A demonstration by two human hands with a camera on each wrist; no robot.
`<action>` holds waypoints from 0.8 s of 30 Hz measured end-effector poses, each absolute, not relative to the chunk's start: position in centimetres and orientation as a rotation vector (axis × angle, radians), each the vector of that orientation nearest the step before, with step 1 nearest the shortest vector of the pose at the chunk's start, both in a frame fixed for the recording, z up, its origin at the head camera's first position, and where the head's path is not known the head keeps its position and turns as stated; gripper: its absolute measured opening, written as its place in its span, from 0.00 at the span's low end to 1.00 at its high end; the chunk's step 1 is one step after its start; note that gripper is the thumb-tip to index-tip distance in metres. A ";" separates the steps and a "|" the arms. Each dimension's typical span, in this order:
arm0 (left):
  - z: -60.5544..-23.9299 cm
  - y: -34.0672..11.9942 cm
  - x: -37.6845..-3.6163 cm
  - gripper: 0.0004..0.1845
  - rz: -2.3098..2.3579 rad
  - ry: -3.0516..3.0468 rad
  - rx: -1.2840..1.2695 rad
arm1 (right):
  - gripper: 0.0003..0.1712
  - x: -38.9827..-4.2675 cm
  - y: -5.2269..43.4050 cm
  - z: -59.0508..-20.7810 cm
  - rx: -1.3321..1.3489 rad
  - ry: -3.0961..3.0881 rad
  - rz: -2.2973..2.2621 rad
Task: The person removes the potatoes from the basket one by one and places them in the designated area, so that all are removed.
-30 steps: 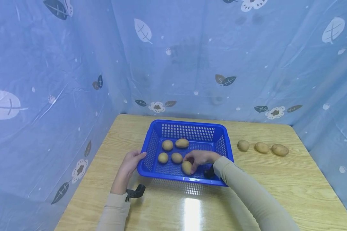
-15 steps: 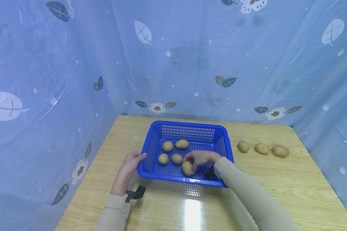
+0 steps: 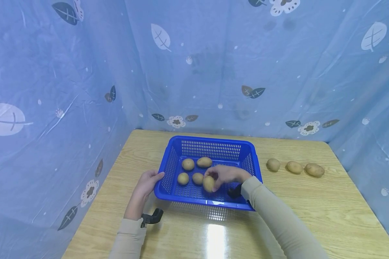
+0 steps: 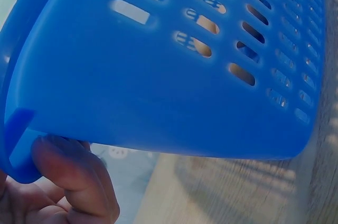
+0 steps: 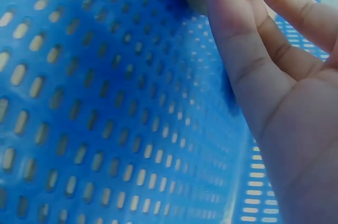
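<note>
A blue slotted basket, tan potatoes, a pale wood-grain surface, and a light blue curtain, seemingly leaf-and-flower patterned.

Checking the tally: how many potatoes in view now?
8. Four lie in the basket. One is held by the right hand. Three sit on the table. The hand may hide more.

I work in a staged recording booth, not a lived-in room. Blue plastic sheeting printed with leaves and flowers hangs on three sides of my wood-grain table, closing it off. A black camera mount sits at my wrist.
</note>
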State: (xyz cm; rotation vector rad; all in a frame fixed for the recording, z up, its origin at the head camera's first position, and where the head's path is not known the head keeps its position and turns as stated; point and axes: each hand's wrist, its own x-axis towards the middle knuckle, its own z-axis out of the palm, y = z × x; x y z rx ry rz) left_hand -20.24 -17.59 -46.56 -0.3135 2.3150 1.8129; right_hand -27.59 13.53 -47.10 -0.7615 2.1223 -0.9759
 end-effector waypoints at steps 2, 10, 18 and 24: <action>-46.6 -17.6 -20.2 0.19 1.813 2.317 -0.315 | 0.29 -27.6 13.6 -46.9 -0.771 2.113 -1.009; -46.8 -17.7 -20.3 0.19 1.806 2.321 -0.310 | 0.28 -27.8 13.9 -46.3 -0.754 2.154 -1.099; -46.9 -17.7 -20.4 0.19 1.815 2.310 -0.303 | 0.28 -27.9 14.7 -45.5 -0.711 2.146 -1.259; -46.8 -17.7 -20.3 0.19 1.813 2.310 -0.298 | 0.28 -28.0 15.3 -44.8 -0.692 2.144 -1.397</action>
